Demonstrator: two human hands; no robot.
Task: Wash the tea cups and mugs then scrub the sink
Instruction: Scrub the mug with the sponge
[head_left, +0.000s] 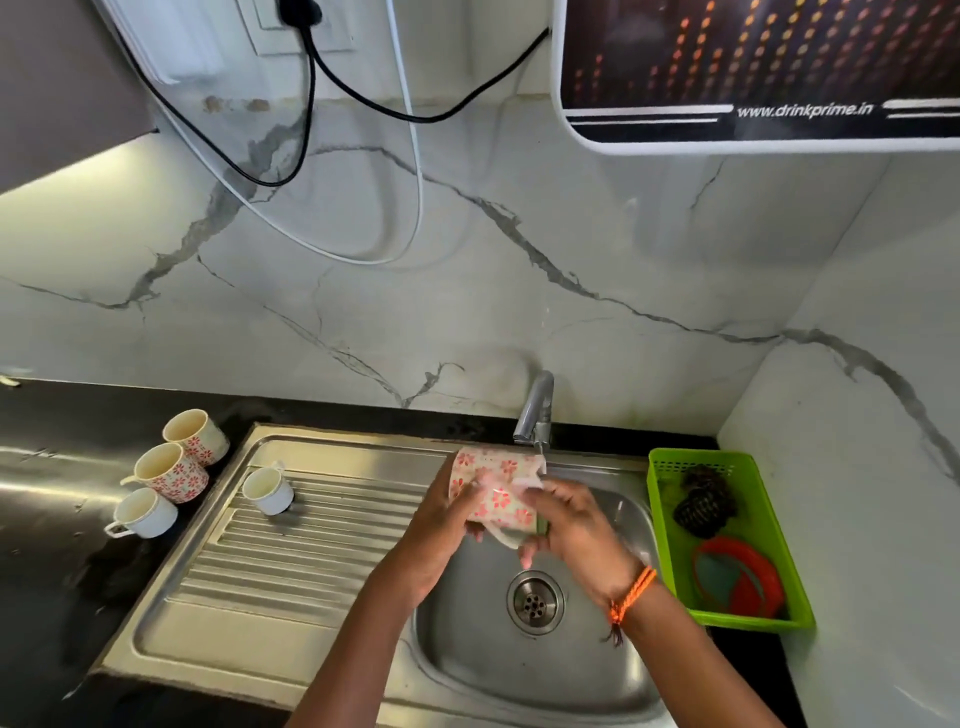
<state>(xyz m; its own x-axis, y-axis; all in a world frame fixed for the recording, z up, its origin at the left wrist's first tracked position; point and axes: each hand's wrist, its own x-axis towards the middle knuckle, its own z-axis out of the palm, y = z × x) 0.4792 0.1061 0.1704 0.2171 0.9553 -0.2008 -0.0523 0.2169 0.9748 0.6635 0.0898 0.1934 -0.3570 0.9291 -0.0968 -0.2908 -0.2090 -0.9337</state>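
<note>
Over sink (322, 525), both hands grip mug (493, 493)

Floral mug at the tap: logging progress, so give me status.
Left hand grips floral mug under tap; right hand on its rim side. Four cups wait left of basin. Nothing in the way.

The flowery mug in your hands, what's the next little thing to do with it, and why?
Probably keep turning the flowery mug under the tap while rubbing it. The left hand grips it on its side over the sink, and the right hand is at its rim end. Four more cups wait to the left.
</note>
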